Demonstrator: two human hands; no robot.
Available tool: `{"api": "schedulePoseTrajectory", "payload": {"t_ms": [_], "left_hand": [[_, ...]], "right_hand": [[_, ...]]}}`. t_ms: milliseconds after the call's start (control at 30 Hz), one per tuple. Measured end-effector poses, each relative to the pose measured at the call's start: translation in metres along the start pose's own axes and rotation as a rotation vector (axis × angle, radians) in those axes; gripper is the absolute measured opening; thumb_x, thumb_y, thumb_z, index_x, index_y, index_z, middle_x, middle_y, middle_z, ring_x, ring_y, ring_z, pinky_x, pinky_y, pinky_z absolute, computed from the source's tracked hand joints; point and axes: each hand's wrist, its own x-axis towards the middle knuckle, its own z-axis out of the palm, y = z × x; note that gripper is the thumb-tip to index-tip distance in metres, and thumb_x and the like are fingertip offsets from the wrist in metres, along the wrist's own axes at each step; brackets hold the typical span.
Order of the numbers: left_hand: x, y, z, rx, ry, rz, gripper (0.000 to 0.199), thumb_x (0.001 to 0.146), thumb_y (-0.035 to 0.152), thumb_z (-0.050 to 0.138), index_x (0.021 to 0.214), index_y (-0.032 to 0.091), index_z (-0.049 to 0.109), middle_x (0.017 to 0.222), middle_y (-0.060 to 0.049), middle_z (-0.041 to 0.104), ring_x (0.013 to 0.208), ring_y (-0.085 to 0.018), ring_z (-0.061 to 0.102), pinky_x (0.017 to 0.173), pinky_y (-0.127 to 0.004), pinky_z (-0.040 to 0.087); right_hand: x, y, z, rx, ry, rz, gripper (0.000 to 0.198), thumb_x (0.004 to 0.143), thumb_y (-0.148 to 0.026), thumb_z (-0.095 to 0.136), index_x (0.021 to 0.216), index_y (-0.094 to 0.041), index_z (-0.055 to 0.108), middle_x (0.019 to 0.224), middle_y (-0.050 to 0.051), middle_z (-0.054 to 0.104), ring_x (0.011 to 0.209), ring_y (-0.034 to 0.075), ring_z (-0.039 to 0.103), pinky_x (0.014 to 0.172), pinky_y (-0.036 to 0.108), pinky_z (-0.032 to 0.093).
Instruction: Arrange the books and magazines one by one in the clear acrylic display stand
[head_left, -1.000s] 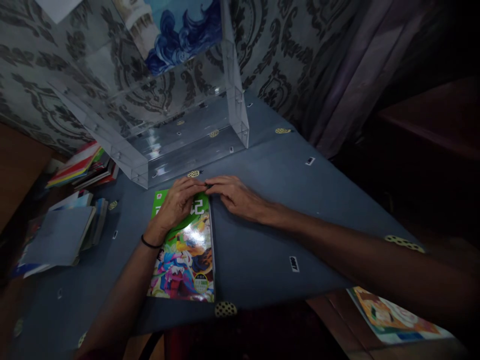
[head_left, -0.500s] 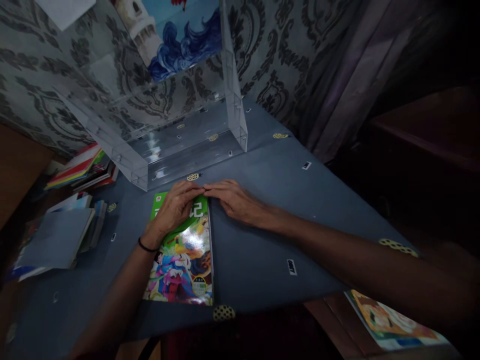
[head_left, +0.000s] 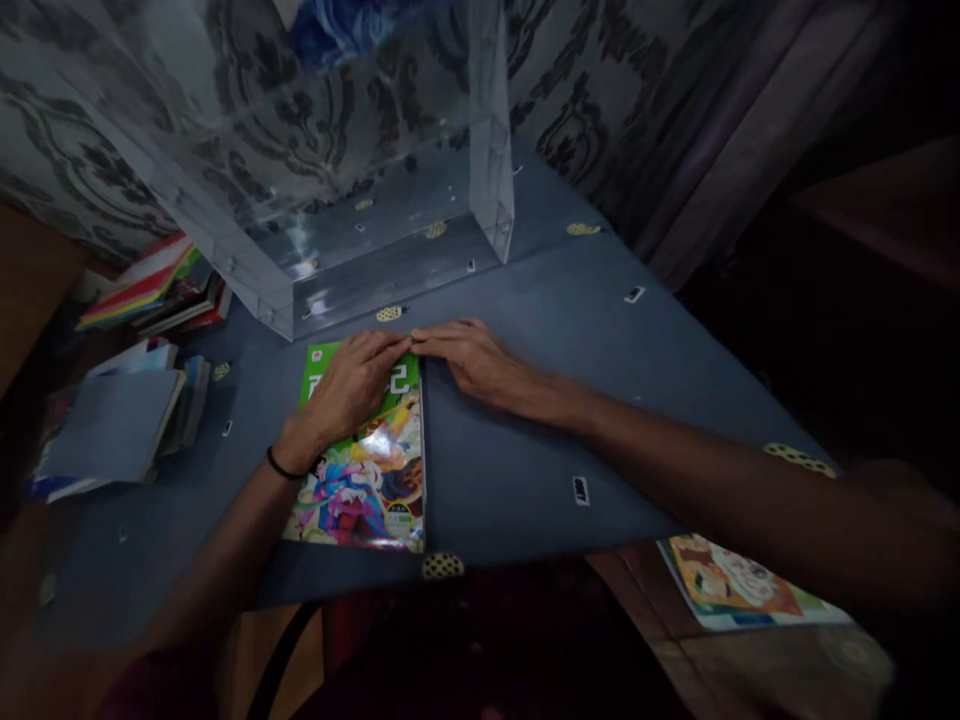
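Note:
A glossy picture book (head_left: 375, 480) with a green top and colourful painted figures lies flat on the blue table cover. My left hand (head_left: 356, 380), a black band at its wrist, lies over the upper part of the cover and hides some of the white title. Its fingers are closed together and reach to the book's top right corner. From the right, my right hand (head_left: 472, 360) meets them there, thumb and fingers closed at that corner. The fingertips of both hands touch or nearly touch; the exact pinch on the corner is too small to see.
A clear acrylic stand (head_left: 491, 190) stands behind the book, near the patterned wall. To the left lie a stack of books (head_left: 112, 425) and another pile of coloured books (head_left: 150, 285). Below the table's right front edge, another picture book (head_left: 742, 580) rests on a lower surface.
The view has tilted downward, so the table, book and stand sit higher in the picture. Both hands remain at the book's top right corner, with little visible movement of the fingers.

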Motion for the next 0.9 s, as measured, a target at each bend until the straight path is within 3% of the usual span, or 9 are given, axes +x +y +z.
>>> {"api": "schedulePoseTrajectory", "payload": {"t_ms": [133,433,633,900], "left_hand": [[-0.02,0.02,-0.005,0.076,-0.027,-0.056,0.036,0.103,0.018,0.043,0.136,0.017,0.059,0.131,-0.015,0.065,0.119,-0.029,0.061,0.104,-0.05,0.048],[-0.071,0.067,-0.032,-0.146,-0.133,0.104,0.051,0.1,0.009,0.047,0.148,0.026,0.046,0.142,-0.013,0.06,0.136,-0.028,0.053,0.108,-0.054,0.048],[-0.101,0.097,-0.041,-0.248,-0.118,0.107,0.045,0.099,0.007,0.049,0.141,0.023,0.053,0.136,-0.013,0.062,0.134,-0.026,0.053,0.109,-0.052,0.048],[-0.127,0.114,-0.044,-0.18,-0.145,0.094,0.039,0.097,0.007,0.057,0.133,0.022,0.061,0.126,-0.009,0.066,0.124,-0.023,0.056,0.111,-0.049,0.046]], "right_hand": [[0.001,0.001,-0.001,0.008,-0.01,0.004,0.056,0.085,0.002,0.044,0.127,-0.026,0.07,0.142,0.003,0.066,0.131,0.022,0.06,0.112,0.045,0.038],[0.003,-0.005,-0.005,-0.018,-0.022,0.018,0.05,0.09,-0.002,0.042,0.127,-0.021,0.07,0.14,0.005,0.067,0.13,0.023,0.061,0.111,0.045,0.04],[0.002,-0.006,-0.007,-0.03,-0.012,-0.025,0.047,0.091,-0.002,0.042,0.129,-0.012,0.068,0.141,0.014,0.065,0.131,0.026,0.06,0.111,0.049,0.041],[0.001,0.0,-0.002,-0.028,0.008,-0.053,0.049,0.09,-0.002,0.042,0.128,-0.02,0.067,0.142,0.007,0.066,0.133,0.024,0.059,0.114,0.05,0.042]]}}
